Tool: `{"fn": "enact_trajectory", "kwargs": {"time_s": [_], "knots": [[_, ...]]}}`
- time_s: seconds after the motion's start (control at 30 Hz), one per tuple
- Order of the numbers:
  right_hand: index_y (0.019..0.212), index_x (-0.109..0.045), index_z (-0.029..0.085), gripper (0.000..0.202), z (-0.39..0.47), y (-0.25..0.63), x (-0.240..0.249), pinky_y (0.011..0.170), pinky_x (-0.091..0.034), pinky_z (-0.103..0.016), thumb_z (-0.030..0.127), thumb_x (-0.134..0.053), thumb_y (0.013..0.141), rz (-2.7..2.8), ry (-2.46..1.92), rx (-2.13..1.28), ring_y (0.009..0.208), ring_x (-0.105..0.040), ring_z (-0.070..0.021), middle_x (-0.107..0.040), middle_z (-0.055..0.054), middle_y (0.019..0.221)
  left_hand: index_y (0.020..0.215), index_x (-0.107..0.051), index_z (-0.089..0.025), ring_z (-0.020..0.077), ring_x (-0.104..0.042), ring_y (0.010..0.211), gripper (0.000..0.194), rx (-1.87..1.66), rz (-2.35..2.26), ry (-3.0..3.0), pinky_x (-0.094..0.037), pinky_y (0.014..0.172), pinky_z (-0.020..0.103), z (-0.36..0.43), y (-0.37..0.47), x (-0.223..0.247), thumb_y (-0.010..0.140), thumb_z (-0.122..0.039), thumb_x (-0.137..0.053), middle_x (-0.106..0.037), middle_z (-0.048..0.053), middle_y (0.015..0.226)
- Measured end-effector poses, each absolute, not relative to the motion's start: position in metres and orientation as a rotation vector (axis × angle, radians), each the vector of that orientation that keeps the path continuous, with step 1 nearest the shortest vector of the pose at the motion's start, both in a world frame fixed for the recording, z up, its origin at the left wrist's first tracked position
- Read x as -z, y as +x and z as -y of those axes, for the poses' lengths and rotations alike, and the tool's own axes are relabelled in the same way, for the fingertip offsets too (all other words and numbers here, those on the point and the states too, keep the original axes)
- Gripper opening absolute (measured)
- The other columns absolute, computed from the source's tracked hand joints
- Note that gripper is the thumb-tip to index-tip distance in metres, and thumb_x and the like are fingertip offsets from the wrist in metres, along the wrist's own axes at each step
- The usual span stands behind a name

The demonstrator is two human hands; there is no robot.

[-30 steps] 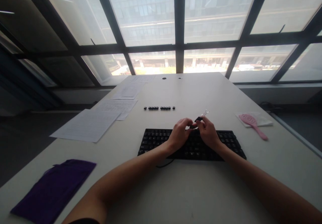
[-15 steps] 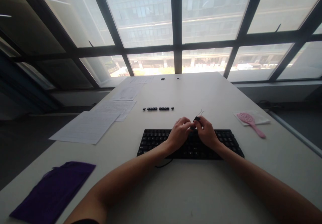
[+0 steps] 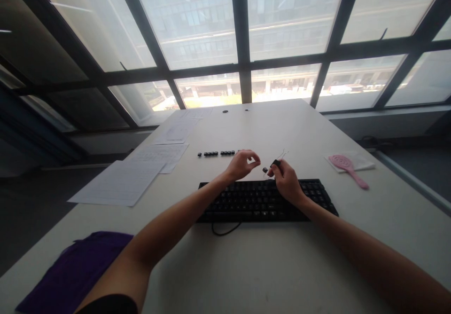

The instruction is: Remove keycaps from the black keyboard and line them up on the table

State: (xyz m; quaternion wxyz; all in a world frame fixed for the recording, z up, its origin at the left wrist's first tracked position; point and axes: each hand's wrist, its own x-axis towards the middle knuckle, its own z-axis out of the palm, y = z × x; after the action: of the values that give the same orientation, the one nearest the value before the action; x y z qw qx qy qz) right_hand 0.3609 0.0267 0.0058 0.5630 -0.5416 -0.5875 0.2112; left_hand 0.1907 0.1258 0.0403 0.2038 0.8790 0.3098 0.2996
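A wire keycap puller [image 3: 276, 163] with a black grip is pinched in my right hand [image 3: 288, 181], over the upper edge of the black keyboard [image 3: 243, 203]. Thin wire loops stick out at both ends of its grip. By the lower wires sits a small black keycap [image 3: 265, 169]; whether the wires hold it or it lies on the table, I cannot tell. My left hand [image 3: 242, 164] hovers above the keyboard's far edge, fingers curled, thumb and forefinger apart, nothing visible between them. Beyond it, several black keycaps [image 3: 211, 153] form a row, its right end partly covered by that hand.
Printed paper sheets [image 3: 120, 182] lie along the table's left side. A purple cloth pouch [image 3: 70, 269] is near the front left, partly behind my left arm. At the right, a pink hairbrush [image 3: 347, 166] rests partly on a clear plastic bag [image 3: 364, 161]. The keyboard's cable [image 3: 225, 234] loops in front.
My left hand has come away from the puller, moving left and up off the keyboard. My right hand stays nearly in place with the puller. The small keycap near the wires now shows clearly.
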Motion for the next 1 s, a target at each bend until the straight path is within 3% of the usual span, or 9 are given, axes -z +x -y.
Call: {"fn": "enact_trajectory", "kwargs": {"time_s": [0.23,0.33,0.47,0.6,0.8,1.0], "knots": [[0.080,-0.054,0.021,0.024,-0.031,0.364,-0.003,0.065,-0.046,-0.030,0.038,-0.048,0.096,1.204,-1.258,-0.477,0.063,-0.059,-0.0168,-0.066,-0.002,0.071,0.102,-0.072,-0.016,0.0153,-0.066,0.074,0.020,-0.619,-1.019,2.426,-0.055,0.075,0.029,-0.179,0.195,-0.023,0.085,-0.019,-0.062,-0.074,0.005,0.091],[0.080,-0.054,0.021,0.026,-0.035,0.366,0.000,0.060,-0.045,-0.030,0.041,-0.048,0.096,1.105,-1.255,-0.495,0.059,-0.057,-0.0164,-0.066,-0.002,0.069,0.109,-0.071,-0.016,0.0168,-0.066,0.079,0.028,-0.607,-1.056,2.463,-0.054,0.085,0.033,-0.193,0.210,-0.018,0.082,-0.014,-0.064,-0.073,0.007,0.099],[0.080,-0.054,0.021,0.025,-0.035,0.367,0.000,0.062,-0.046,-0.029,0.040,-0.050,0.096,1.125,-1.242,-0.510,0.061,-0.058,-0.0163,-0.065,-0.002,0.068,0.111,-0.071,-0.013,0.0234,-0.064,0.105,0.033,-0.621,-1.177,2.501,-0.045,0.104,0.038,-0.228,0.232,-0.025,0.079,-0.006,-0.063,-0.069,0.013,0.114],[0.080,-0.054,0.021,0.024,-0.033,0.366,-0.002,0.063,-0.046,-0.029,0.038,-0.049,0.096,1.138,-1.236,-0.522,0.062,-0.058,-0.0163,-0.065,-0.002,0.069,0.110,-0.071,-0.010,0.0274,-0.058,0.116,0.034,-0.601,-1.355,2.471,-0.040,0.108,0.039,-0.279,0.240,-0.040,0.078,-0.005,-0.060,-0.068,0.017,0.116],[0.080,-0.054,0.021,0.024,-0.034,0.365,-0.004,0.064,-0.046,-0.030,0.037,-0.049,0.097,1.144,-1.222,-0.569,0.063,-0.058,-0.0163,-0.066,-0.002,0.070,0.110,-0.070,-0.013,0.0262,-0.059,0.114,0.030,-0.466,-1.495,2.407,-0.041,0.106,0.037,-0.338,0.238,-0.045,0.080,-0.011,-0.066,-0.069,0.013,0.114],[0.080,-0.054,0.021,0.023,-0.033,0.363,-0.007,0.064,-0.046,-0.030,0.038,-0.050,0.096,1.156,-1.228,-0.620,0.065,-0.059,-0.0170,-0.067,-0.002,0.071,0.125,-0.057,-0.017,0.0226,-0.061,0.106,0.034,-0.346,-1.404,2.405,-0.055,0.088,0.044,-0.359,0.246,-0.025,0.096,-0.035,-0.058,-0.058,0.011,0.125]]}}
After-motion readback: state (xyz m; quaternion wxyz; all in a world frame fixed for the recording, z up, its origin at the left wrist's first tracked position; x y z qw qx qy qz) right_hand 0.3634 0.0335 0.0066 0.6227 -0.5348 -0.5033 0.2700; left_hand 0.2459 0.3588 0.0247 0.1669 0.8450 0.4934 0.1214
